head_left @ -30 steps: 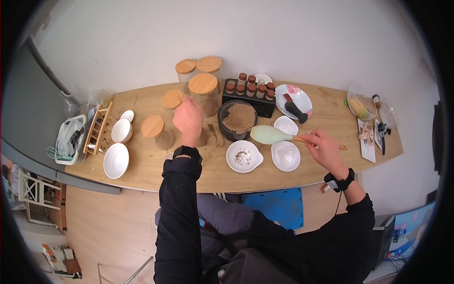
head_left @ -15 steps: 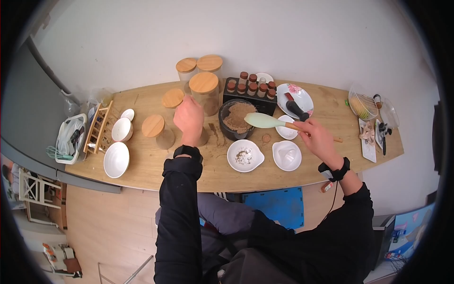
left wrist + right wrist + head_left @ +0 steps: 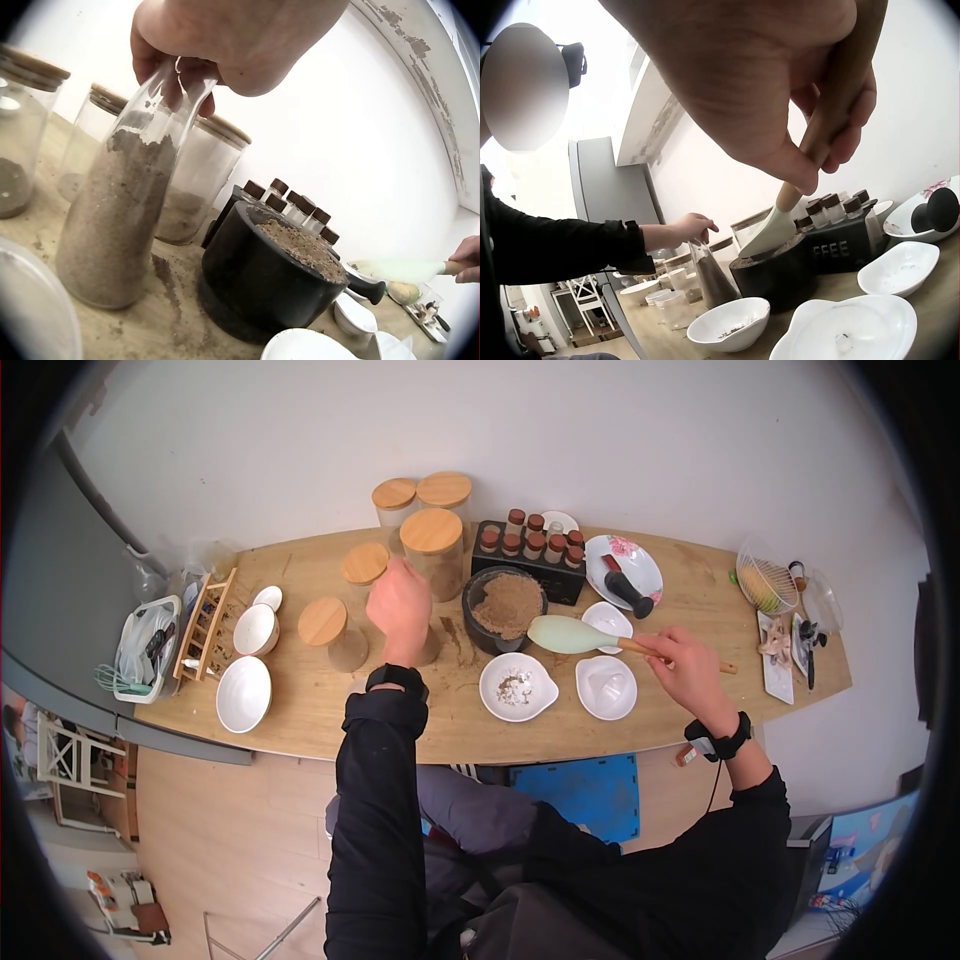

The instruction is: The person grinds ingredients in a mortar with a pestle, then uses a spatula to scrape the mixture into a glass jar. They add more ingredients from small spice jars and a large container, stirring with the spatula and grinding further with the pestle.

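My left hand grips the neck of a clear glass carafe, which stands on the table filled well up with brown powder. In my right hand is the wooden handle of a pale green silicone spatula. Its blade hangs at the right rim of a black mortar-like pot, heaped with the same sort of brown powder. Just in front of the pot sits a white spouted bowl with pale and brown bits inside. Spilled powder streaks the table between carafe and pot.
Wooden-lidded glass jars stand behind and left of the carafe. A black rack of brown-capped spice bottles is behind the pot. To the right lie white dishes and a flowered plate with a black pestle; white bowls stand left.
My right hand moved the spatula left, its blade over the powder, then drew it back right to the pot's rim. My left hand stays on the carafe.
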Motion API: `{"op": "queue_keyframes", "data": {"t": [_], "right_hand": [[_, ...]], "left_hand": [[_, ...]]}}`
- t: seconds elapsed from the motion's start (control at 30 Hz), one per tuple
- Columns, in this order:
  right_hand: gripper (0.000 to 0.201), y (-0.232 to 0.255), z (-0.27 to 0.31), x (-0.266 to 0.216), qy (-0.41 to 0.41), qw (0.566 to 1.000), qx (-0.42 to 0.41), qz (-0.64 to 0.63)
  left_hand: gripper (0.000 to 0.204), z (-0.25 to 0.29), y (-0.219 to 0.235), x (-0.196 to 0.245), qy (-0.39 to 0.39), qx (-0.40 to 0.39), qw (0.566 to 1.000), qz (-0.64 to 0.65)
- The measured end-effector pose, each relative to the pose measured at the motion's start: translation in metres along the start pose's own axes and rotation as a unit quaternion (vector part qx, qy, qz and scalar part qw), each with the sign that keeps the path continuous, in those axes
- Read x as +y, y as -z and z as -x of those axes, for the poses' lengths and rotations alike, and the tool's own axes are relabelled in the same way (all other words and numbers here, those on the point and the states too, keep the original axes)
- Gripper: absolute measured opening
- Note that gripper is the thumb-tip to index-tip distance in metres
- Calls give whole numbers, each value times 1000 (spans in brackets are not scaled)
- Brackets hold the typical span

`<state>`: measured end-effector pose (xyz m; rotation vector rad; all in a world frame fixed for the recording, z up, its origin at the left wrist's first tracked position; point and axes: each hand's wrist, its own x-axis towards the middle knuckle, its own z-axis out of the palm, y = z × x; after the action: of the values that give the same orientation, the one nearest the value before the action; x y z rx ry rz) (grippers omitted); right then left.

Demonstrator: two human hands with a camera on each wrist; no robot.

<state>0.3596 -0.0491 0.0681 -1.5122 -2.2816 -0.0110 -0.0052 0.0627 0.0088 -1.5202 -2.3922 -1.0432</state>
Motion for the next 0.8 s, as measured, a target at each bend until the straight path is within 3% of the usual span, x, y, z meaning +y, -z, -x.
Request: {"op": "queue_keyframes", "data": {"t": [0.4,0.8], "right_hand": [[24,-20,-6,-15,46,997,55,14],[24,-20,-32,-9,6,999,37,29]], "left_hand": [[27,-4,1,-2,25,-34,999,-19],[22,2,5,4,1,-17,1000,-10]]}}
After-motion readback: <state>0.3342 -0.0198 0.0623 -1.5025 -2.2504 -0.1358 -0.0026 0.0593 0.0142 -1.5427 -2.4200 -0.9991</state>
